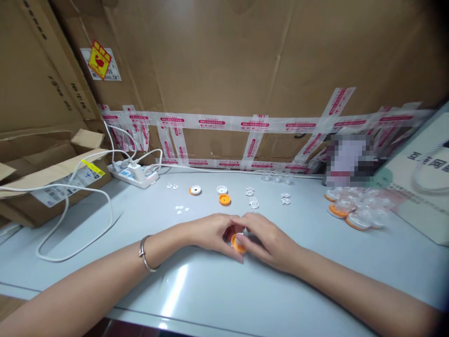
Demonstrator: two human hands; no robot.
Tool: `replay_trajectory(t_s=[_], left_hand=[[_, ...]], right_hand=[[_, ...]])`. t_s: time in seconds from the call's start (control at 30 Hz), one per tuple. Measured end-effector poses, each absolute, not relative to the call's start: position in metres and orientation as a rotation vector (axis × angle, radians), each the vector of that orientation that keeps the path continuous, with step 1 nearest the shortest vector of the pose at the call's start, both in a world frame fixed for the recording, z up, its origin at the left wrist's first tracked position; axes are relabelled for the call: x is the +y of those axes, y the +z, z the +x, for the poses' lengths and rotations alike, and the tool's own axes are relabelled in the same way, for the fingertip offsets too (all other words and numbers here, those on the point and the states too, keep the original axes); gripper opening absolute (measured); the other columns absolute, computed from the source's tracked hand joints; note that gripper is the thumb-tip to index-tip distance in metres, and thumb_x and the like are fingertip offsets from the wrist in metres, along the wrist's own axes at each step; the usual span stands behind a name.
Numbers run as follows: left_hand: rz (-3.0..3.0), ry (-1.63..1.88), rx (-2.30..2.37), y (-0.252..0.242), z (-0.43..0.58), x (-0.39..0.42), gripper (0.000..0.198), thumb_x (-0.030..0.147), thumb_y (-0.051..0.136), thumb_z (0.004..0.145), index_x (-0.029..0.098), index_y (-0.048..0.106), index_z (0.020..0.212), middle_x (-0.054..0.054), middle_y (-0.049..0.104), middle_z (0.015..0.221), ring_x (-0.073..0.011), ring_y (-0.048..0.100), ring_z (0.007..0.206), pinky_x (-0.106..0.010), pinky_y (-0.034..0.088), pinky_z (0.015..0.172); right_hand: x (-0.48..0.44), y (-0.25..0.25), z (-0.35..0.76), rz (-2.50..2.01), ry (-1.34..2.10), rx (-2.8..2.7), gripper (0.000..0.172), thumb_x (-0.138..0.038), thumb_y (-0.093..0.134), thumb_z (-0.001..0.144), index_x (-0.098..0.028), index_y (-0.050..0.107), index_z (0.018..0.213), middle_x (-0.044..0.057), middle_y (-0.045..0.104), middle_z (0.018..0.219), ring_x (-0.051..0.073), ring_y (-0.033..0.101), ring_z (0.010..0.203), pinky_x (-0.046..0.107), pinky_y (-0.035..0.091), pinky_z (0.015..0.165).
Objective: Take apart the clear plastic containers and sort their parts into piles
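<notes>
My left hand [210, 231] and my right hand [264, 238] meet at the middle of the grey table [210, 290], fingers pinched together around a small orange round part [238, 245]. A bracelet sits on my left wrist. Just beyond my hands lie an orange cap [225, 199], a white ring on an orange base [195, 190], a white disc [221, 189] and several tiny white pieces [181, 209]. Small white gear-like pieces [253, 202] lie to the right of the caps.
A pile of clear and orange round parts [354, 210] sits at the right. A white power strip [135, 175] with cables is at the back left, beside a cardboard box [52, 187]. Taped cardboard walls close off the back. A printed box [421, 187] stands far right.
</notes>
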State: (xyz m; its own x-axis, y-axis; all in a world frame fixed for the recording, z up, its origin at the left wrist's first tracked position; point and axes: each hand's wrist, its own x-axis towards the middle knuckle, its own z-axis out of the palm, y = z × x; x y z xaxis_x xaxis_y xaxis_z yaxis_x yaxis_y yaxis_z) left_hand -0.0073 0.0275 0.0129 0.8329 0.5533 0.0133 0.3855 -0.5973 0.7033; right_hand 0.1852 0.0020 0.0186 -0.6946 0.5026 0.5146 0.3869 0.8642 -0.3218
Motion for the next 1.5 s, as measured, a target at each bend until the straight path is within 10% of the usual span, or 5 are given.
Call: replay_trajectory(t_s=[1.5], left_hand=[[2.275,0.357,0.778,0.017,-0.002,0.022,0.038,0.047,0.065,0.066,0.016,0.049,0.082,0.003,0.048,0.069,-0.0088,0.043,0.061,-0.019,0.033,0.053]], right_hand=[[0.0,0.007,0.19,-0.679,0.448,-2.252,0.014,-0.021,0.043,0.087,-0.021,0.052,0.098,0.006,0.059,0.082,0.016,0.055,0.076,0.029,0.046,0.069]])
